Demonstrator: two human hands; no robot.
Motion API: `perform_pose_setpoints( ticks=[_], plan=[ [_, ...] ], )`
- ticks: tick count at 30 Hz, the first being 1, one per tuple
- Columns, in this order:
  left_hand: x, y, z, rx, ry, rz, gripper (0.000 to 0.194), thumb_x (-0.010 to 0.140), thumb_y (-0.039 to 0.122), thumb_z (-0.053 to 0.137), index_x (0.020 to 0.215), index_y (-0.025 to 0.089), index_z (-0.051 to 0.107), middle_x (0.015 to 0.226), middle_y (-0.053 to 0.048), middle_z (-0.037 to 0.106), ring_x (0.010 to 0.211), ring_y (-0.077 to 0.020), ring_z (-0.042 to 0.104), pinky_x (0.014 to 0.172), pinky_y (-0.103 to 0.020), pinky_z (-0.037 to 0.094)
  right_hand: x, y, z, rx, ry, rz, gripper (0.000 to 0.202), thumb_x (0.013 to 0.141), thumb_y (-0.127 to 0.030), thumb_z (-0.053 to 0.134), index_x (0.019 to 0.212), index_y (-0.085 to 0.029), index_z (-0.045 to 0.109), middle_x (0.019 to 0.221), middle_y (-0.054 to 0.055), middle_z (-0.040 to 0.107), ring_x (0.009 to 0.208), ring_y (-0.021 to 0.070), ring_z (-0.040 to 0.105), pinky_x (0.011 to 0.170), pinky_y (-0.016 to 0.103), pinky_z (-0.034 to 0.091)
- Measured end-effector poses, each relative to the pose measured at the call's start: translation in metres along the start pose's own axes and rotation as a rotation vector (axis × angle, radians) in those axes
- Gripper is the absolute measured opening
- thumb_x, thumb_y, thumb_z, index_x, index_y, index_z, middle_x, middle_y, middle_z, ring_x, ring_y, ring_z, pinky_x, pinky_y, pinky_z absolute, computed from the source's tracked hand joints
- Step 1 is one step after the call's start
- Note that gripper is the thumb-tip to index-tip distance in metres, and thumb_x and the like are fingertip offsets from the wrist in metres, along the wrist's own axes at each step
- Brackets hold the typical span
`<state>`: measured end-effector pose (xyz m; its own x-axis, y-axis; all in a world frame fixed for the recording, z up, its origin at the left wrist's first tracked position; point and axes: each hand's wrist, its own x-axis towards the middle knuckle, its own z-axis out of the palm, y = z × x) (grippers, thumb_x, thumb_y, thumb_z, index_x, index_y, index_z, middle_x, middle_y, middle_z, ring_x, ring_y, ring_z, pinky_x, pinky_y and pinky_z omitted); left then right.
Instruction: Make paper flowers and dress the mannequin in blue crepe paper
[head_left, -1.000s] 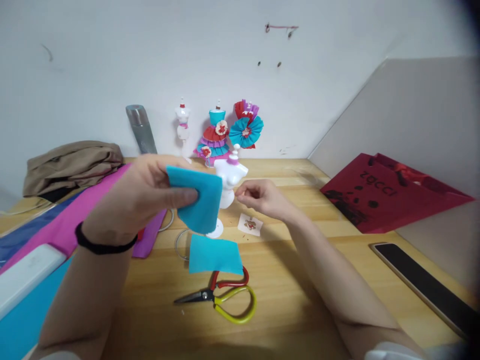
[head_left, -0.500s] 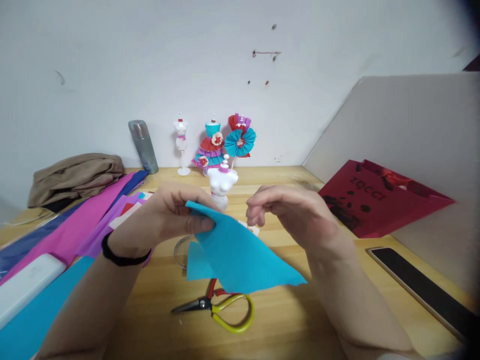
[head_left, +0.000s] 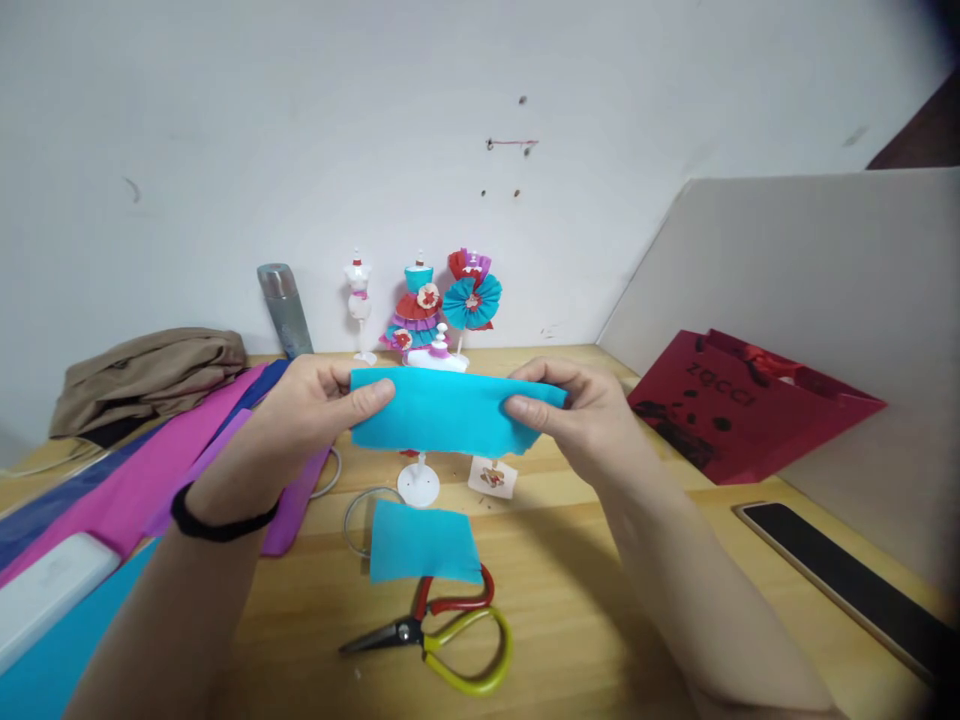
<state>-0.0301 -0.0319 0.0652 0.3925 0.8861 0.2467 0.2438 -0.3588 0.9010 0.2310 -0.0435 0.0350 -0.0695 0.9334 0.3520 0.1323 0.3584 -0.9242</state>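
Observation:
A strip of blue crepe paper (head_left: 442,412) is stretched level between my two hands, above the table. My left hand (head_left: 322,405) pinches its left end, thumb on the near face. At the other end my right hand (head_left: 570,405) grips it the same way. Behind the strip stands a small white mannequin (head_left: 418,484), its body mostly hidden, with only the top and round base showing. Below lies a second blue paper piece (head_left: 424,542), flat on the wood. Scissors (head_left: 442,630) with one red and one yellow handle rest just in front of it.
Three small mannequins, one in a ruffled paper dress (head_left: 420,310), stand by the wall. A bottle (head_left: 285,310), a brown cloth (head_left: 150,375) and pink paper (head_left: 157,460) are on the left. On the right are a red paper bag (head_left: 742,410) and a phone (head_left: 832,580).
My right hand has closed on the free end of the blue paper. The paper, which hung slanted from my left hand, is now held level and taut. The view has tilted up slightly.

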Motion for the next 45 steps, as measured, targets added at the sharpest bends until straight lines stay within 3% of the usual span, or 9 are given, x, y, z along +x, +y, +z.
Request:
perform_pose_setpoints(
  ticks=[2,6,10,17,23,28,36,41,45],
  plan=[
    [-0.001,0.006,0.001,-0.005,0.015,-0.011,0.022,0.076,0.037,0.075,0.091,0.02,0.078,0.073,-0.004,0.074,0.068,-0.0192,0.069,0.062,-0.028,0.058,0.002,0.001,0.0,0.03,-0.022,0.008,0.035,0.065,-0.05,0.082,0.066,-0.023,0.06,0.058,0.0,0.057,0.051,0.0152,0.054,0.044,0.029,0.047],
    [-0.006,0.016,0.004,0.071,0.086,0.014,0.053,0.069,0.029,0.08,0.12,0.021,0.071,0.083,-0.004,0.076,0.069,-0.0176,0.069,0.053,-0.021,0.054,0.003,0.001,0.002,0.044,-0.065,-0.02,0.042,0.067,-0.059,0.079,0.06,-0.023,0.057,0.051,-0.002,0.049,0.048,0.0135,0.049,0.04,0.027,0.042],
    [-0.012,0.017,0.004,0.14,0.089,0.098,0.067,0.065,0.029,0.081,0.129,0.021,0.066,0.095,-0.007,0.076,0.074,-0.0175,0.07,0.056,-0.021,0.055,0.001,0.0,0.004,0.01,-0.09,-0.021,0.044,0.068,-0.061,0.077,0.061,-0.023,0.057,0.05,-0.002,0.046,0.048,0.0136,0.048,0.039,0.027,0.037],
    [-0.016,0.02,0.006,0.236,0.066,0.105,0.025,0.071,0.027,0.074,0.095,0.02,0.08,0.096,-0.006,0.078,0.08,-0.0188,0.07,0.06,-0.022,0.055,-0.002,-0.007,0.005,0.044,-0.091,-0.113,0.033,0.068,-0.054,0.081,0.081,-0.025,0.07,0.077,0.002,0.067,0.062,0.0149,0.057,0.05,0.029,0.045],
    [-0.015,0.021,0.002,0.109,0.136,0.061,0.02,0.073,0.028,0.075,0.09,0.018,0.079,0.077,-0.004,0.076,0.064,-0.0153,0.065,0.054,-0.023,0.051,-0.004,-0.009,0.001,0.025,-0.099,-0.173,0.029,0.074,-0.048,0.079,0.095,-0.029,0.072,0.059,-0.003,0.056,0.053,0.0129,0.051,0.049,0.029,0.042],
    [-0.011,0.018,-0.002,0.171,0.109,0.111,0.016,0.074,0.026,0.074,0.087,0.018,0.08,0.071,-0.002,0.073,0.062,-0.0143,0.062,0.054,-0.022,0.049,-0.003,-0.008,0.0,-0.007,-0.07,-0.238,0.019,0.074,-0.043,0.078,0.079,-0.025,0.072,0.07,0.0,0.067,0.059,0.0125,0.057,0.054,0.029,0.048],
    [-0.009,0.015,-0.007,0.304,0.04,0.028,0.021,0.069,0.028,0.073,0.087,0.019,0.078,0.074,-0.002,0.072,0.057,-0.0125,0.058,0.05,-0.022,0.045,-0.001,-0.008,-0.015,-0.219,-0.089,-0.406,0.013,0.076,-0.024,0.075,0.089,-0.025,0.074,0.078,0.0,0.071,0.066,0.0138,0.063,0.056,0.027,0.05],
    [-0.019,0.022,-0.011,0.459,0.079,0.22,0.005,0.071,0.024,0.07,0.07,0.019,0.072,0.07,-0.002,0.068,0.064,-0.0143,0.058,0.055,-0.023,0.043,-0.013,-0.02,-0.018,-0.442,-0.052,-0.733,0.015,0.08,-0.01,0.066,0.077,-0.023,0.071,0.077,0.0,0.07,0.072,0.0152,0.065,0.065,0.03,0.053],
    [-0.032,0.029,-0.027,0.384,-0.157,0.391,0.006,0.073,0.016,0.071,0.073,0.02,0.076,0.075,-0.004,0.072,0.065,-0.0146,0.061,0.054,-0.023,0.043,-0.018,-0.026,-0.02,-0.245,-0.168,-0.861,0.015,0.083,-0.013,0.067,0.072,-0.022,0.069,0.086,0.003,0.07,0.082,0.018,0.069,0.073,0.034,0.059]
  ],
)
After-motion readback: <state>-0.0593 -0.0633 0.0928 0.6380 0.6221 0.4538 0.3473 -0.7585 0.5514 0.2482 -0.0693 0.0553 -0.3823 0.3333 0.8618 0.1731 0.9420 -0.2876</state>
